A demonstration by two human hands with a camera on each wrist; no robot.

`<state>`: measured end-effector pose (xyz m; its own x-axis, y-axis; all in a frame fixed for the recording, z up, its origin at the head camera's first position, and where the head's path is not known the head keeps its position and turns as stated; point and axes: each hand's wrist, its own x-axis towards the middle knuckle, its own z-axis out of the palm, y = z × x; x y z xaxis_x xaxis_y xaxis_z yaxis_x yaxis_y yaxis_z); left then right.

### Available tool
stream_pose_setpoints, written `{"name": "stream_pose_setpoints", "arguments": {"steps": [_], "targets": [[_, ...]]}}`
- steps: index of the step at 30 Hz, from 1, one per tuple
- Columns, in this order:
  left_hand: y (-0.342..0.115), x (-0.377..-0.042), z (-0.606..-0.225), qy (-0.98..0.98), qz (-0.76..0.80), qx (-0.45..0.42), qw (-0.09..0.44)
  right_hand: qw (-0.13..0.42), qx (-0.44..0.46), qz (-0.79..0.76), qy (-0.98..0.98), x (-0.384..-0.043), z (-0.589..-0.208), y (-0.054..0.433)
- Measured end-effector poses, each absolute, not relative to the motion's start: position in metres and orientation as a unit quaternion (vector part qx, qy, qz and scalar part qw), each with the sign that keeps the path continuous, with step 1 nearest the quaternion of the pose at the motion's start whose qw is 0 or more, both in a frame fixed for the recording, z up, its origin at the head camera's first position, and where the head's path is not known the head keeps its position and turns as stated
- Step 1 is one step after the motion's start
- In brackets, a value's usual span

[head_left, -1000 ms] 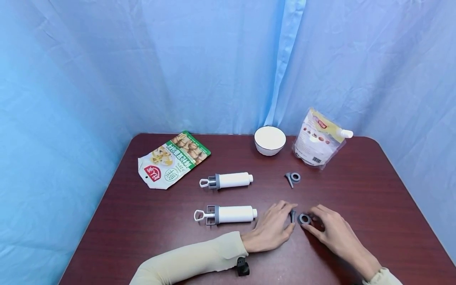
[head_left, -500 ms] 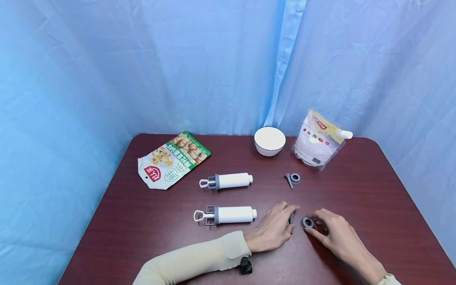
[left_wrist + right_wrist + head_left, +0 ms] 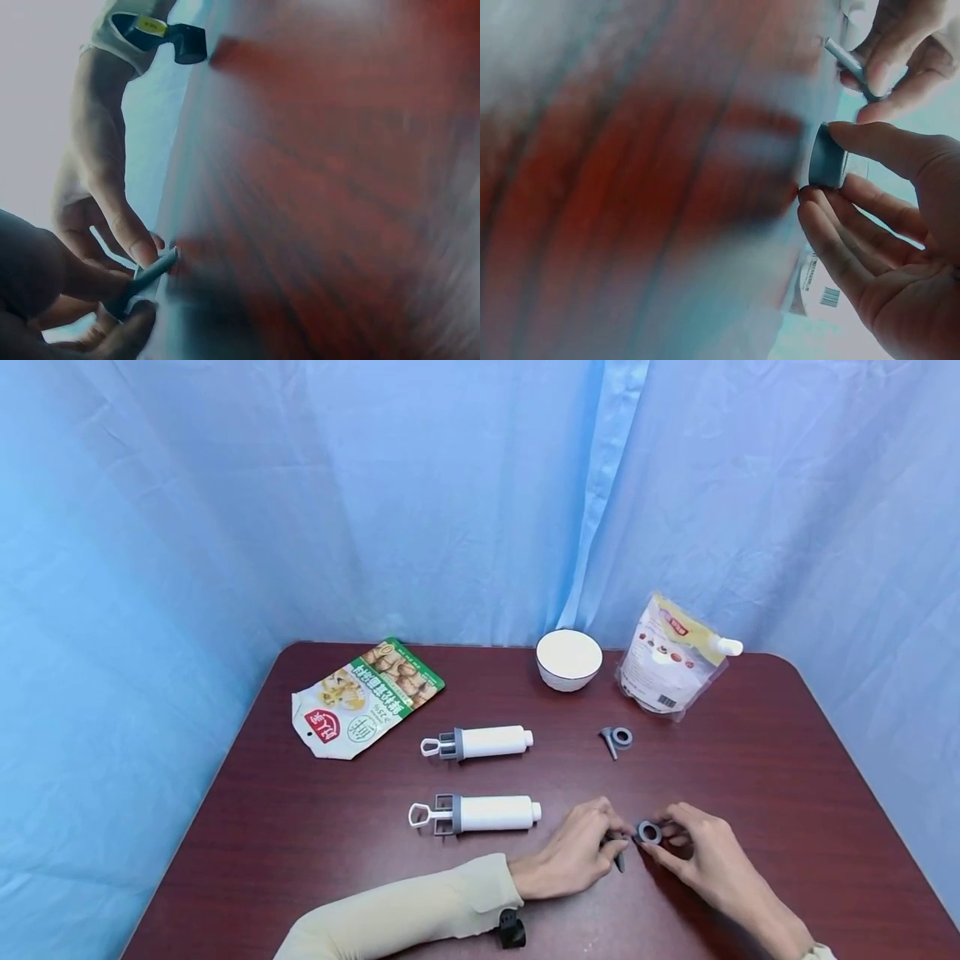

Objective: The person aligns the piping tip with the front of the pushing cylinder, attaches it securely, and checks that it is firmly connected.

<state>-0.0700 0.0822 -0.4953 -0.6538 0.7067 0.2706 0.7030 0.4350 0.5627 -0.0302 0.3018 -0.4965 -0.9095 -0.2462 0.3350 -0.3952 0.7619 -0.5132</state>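
My left hand [image 3: 573,852] pinches a small grey tapered nozzle [image 3: 619,862] between thumb and fingers, its narrow end pointing down toward me. In the left wrist view the nozzle [image 3: 154,271] sticks out past the fingertips. Just to its right, my right hand [image 3: 701,843] holds a grey ring [image 3: 639,837] by its edge, thumb on one side and fingers on the other. From the right wrist the ring [image 3: 827,157] shows side-on. Left of the hands lies a white syringe-like tube [image 3: 495,812] with a grey collar and a looped white handle.
A second such white tube [image 3: 492,741] lies farther back. Beyond the hands rest another grey nozzle [image 3: 609,743] and ring [image 3: 628,739]. A white bowl [image 3: 568,681], a spouted pouch [image 3: 660,660] and a green-and-white food packet [image 3: 348,739] stand or lie toward the back.
The left hand has picked up the nozzle from between its fingers and turned it, tip now toward me. The right hand has shifted slightly right and nearer with the ring.
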Motion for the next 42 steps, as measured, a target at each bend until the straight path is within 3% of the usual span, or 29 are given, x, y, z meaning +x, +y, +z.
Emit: {"name": "stream_pose_setpoints", "arguments": {"steps": [12, 26, 42], "targets": [[0.07, -0.07, -0.484, 0.818, 0.401, 0.413, 0.015, 0.135, 0.192, 0.325, -0.916, -0.031, -0.491, 0.299], [0.051, -0.081, -0.458, 0.732, 0.596, 0.305, 0.122, 0.112, 0.12, 0.428, -0.889, -0.03, -0.471, 0.289], [0.033, -0.094, -0.451, 0.654, 0.704, 0.214, 0.178, 0.107, 0.091, 0.48, -0.866, -0.032, -0.455, 0.273]]}}
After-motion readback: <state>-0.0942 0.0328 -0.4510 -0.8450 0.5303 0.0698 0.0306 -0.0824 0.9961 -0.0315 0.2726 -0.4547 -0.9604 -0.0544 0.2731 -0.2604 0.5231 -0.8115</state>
